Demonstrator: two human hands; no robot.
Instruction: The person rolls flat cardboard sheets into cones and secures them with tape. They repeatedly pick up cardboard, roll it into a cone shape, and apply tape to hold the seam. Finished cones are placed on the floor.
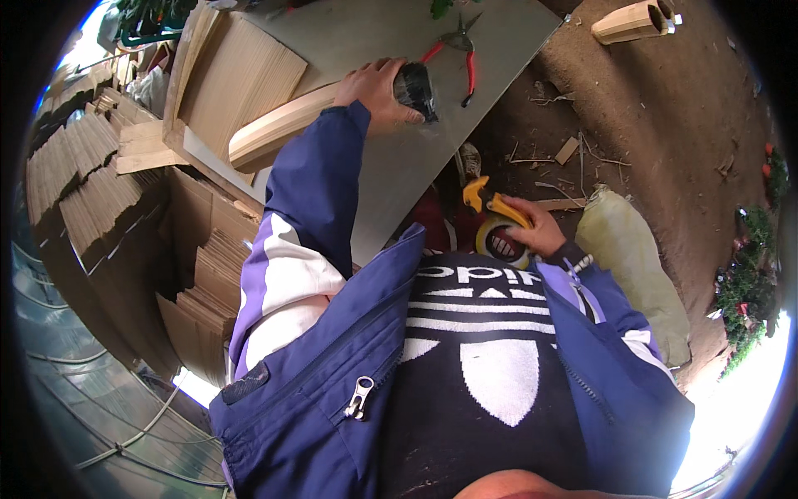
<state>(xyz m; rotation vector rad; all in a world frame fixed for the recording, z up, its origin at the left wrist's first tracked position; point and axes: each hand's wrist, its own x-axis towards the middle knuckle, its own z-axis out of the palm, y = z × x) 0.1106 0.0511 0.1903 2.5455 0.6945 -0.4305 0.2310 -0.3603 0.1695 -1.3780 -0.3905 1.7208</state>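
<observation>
I see the left hand (376, 90) stretched far out over the grey worktop (391, 175), grip closed around a dark bundle wrapped in glossy black film (415, 88); fingers curl over its top, and the bundle rests on the worktop at the far end of a long pale wood-veneer roll (278, 126). I can't tell whether the bundle caps the roll or just touches it.

Right hand (536, 229) sits near the body, right of the worktop edge, grip clamped on a yellow tape dispenser (496, 218) with a roll of clear tape in it. Fingers wrap the handle, and the yellow nose points left toward the worktop.

Red-handled pruning shears (459, 48) lie on the worktop just right of and beyond the bundle, blades open, not touched.

Far left: flat stacks of thin tan veneer sheets (241, 75), smooth, with square edges. Further left and nearer, rows of ribbed brown cardboard stacks (83, 175).

The ground on the right is bare dirt with wood scraps. A pale yellowish sack (632, 266) lies just right of the right hand. A short wooden tube piece (628, 22) lies far right on the dirt.
</observation>
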